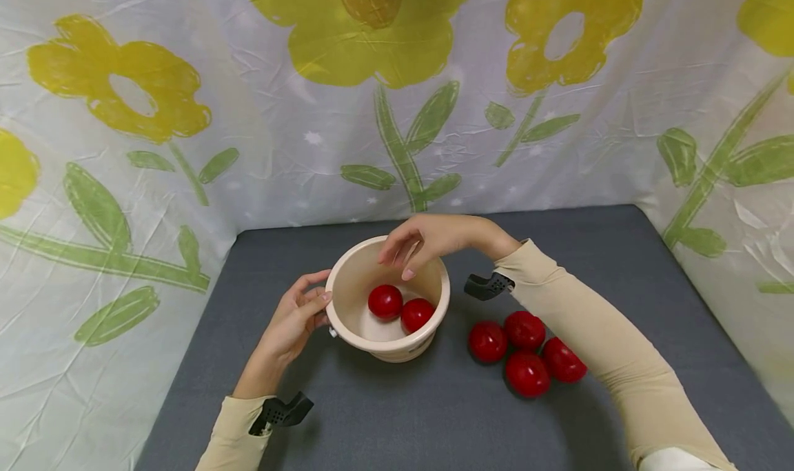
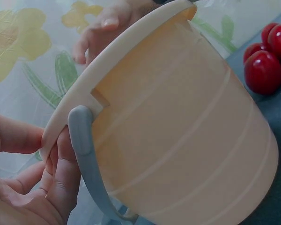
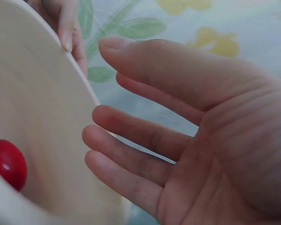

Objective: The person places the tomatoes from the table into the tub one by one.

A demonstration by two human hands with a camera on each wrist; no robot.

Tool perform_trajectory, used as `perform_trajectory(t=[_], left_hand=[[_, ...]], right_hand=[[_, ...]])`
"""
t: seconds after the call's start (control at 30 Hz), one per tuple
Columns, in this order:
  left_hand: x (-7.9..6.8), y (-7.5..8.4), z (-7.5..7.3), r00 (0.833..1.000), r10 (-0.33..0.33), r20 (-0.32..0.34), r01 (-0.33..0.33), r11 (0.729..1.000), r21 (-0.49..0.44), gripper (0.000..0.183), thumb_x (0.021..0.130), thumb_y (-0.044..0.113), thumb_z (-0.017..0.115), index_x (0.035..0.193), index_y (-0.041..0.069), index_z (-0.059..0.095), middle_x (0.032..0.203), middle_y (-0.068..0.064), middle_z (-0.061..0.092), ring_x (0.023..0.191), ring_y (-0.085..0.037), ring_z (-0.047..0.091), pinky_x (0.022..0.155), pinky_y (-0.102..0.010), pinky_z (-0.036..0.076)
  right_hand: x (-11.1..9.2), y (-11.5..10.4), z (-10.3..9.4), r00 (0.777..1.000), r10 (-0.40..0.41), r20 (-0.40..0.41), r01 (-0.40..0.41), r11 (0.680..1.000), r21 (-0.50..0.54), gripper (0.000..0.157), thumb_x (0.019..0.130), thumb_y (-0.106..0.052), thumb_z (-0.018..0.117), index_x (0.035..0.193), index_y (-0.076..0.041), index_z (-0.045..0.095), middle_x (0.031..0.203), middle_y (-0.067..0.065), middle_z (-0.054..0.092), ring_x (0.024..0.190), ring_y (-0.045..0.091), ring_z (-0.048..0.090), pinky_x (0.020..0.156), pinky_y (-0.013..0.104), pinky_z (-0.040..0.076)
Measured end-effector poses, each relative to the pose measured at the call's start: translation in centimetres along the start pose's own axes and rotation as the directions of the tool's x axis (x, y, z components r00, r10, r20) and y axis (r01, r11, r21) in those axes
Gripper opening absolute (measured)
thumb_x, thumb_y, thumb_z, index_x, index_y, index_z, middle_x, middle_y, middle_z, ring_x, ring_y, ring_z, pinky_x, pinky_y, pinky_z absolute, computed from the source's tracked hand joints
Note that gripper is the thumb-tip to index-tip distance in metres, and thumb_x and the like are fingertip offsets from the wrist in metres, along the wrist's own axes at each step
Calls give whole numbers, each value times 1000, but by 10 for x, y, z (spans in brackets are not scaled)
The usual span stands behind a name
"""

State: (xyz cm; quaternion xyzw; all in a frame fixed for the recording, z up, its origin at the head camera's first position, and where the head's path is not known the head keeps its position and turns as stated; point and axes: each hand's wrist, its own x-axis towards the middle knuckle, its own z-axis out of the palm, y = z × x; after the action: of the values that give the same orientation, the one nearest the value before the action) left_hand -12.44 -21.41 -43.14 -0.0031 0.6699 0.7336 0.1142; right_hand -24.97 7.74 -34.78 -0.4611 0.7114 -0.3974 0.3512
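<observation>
A cream bucket (image 1: 347,298) stands on the dark table with two red apples, one (image 1: 385,302) beside the other (image 1: 418,315), on its bottom. At the bucket's left side my left hand (image 1: 291,323) pinches the rim between thumb and fingers. In the left wrist view a grey handle (image 2: 86,145) hangs down the bucket's side, close to those fingers. My right hand (image 1: 431,243) is over the bucket's far right rim, fingers loosely bent and holding nothing. The right wrist view shows its fingers (image 3: 140,136) spread apart beside the bucket wall.
To the right of the bucket, several more red apples (image 1: 527,373) sit in a cluster on the dark tabletop (image 1: 397,416), one partly hidden by my right sleeve (image 1: 595,333). A flowered curtain (image 1: 279,147) hangs behind the table and along its sides.
</observation>
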Motion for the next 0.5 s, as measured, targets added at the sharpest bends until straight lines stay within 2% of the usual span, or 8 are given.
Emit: perform_trajectory(t=[0.13,0.33,0.5], left_hand=[[0,0,0,1000,-4,1,4,1000,2,48,99,5,55,143,3,35,97,2,67,76,-7,67,66,-20,56],[-1,1,0,1000,-6,-4,6,1000,2,48,99,3,54,143,3,35,97,1,67,76,-7,67,66,-20,57],[0,1,-1,1000,-5,2,5,1000,-9,47,99,4,54,142,4,36,97,2,68,75,-6,66,66,-20,56]], right_hand=[[-24,-3,-2,999,-11,-48,12,1000,22,47,85,-8,76,129,-1,60,129,18,63,119,26,62,105,49,49],[-61,-7,-2,994,-25,-108,26,1000,9,48,87,-10,75,132,-2,59,133,17,61,121,30,60,106,47,48],[-88,4,1,987,-4,-161,7,1000,21,50,86,-15,77,132,-6,59,136,21,59,123,26,61,106,47,48]])
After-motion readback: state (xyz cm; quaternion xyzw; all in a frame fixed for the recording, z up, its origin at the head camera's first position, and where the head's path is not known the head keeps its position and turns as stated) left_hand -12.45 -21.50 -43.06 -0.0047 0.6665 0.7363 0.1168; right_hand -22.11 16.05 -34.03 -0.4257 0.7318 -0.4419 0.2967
